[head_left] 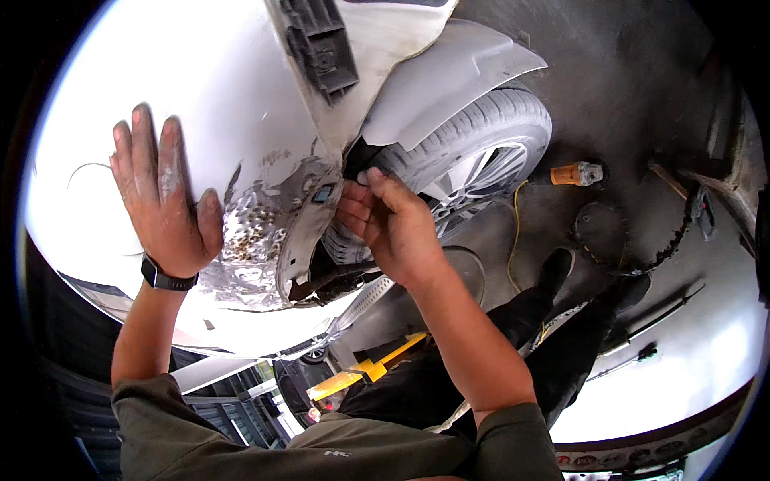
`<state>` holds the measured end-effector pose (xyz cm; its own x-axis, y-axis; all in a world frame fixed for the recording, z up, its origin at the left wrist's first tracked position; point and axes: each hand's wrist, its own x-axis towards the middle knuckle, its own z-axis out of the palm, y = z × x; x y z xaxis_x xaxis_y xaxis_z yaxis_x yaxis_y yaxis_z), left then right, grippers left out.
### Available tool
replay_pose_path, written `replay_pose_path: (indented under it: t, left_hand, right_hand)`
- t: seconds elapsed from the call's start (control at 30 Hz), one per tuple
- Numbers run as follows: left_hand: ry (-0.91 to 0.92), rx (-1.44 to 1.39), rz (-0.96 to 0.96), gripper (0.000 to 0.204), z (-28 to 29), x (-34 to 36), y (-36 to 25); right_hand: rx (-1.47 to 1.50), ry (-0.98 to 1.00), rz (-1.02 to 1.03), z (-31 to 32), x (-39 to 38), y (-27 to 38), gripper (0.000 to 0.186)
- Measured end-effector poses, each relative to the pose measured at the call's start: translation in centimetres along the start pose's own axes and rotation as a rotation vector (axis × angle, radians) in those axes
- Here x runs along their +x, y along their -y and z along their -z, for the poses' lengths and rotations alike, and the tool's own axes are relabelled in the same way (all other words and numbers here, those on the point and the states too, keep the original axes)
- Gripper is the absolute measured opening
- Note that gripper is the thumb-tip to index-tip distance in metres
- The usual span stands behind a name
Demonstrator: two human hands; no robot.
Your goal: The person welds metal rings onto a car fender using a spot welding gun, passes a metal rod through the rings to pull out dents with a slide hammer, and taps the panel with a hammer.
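Note:
My left hand (168,196) lies flat on the white car body panel (233,72), fingers spread, a dark watch on its wrist. Right of it is a stripped, dented bare-metal patch (253,232) with many small burnt-looking spots. At the wheel arch edge (293,248), my right hand (393,224) has its fingers curled and thumb bent in. Its fingertips are close to the arch lip, beside a small bluish square (324,193); whether something small is between them is hidden. The dusty tyre (489,120) and silver wheel rim (477,176) are just beyond that hand.
A grey fender piece (441,84) juts over the tyre, and a black plastic bracket (321,56) is on the body above. An orange angle grinder (571,174) with a yellow cord (516,240) rests on the floor. A yellow metal bar (369,369) is below my right forearm.

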<state>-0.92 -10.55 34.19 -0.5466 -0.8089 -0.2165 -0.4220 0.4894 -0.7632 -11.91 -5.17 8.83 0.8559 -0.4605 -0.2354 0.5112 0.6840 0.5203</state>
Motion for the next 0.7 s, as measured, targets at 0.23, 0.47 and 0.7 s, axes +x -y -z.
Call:
replay_pose_path:
  t: [0.23, 0.47, 0.7]
  left_hand:
    - [-0.021, -0.031, 0.075, 0.064, -0.1, -0.9, 0.3]
    - [0.021, -0.056, 0.125, 0.064, 0.0, -1.8, 0.8]
    - [-0.038, -0.168, 0.066, 0.045, 0.4, -2.6, -0.1]
  right_hand:
    - [0.035, 0.077, 0.093, -0.4, -0.3, -0.6, 0.025]
    - [-0.042, 0.128, 0.204, 1.1, 0.4, -2.0, 0.023]
    - [-0.17, 0.17, 0.172, 1.6, 0.2, -0.5, 0.013]
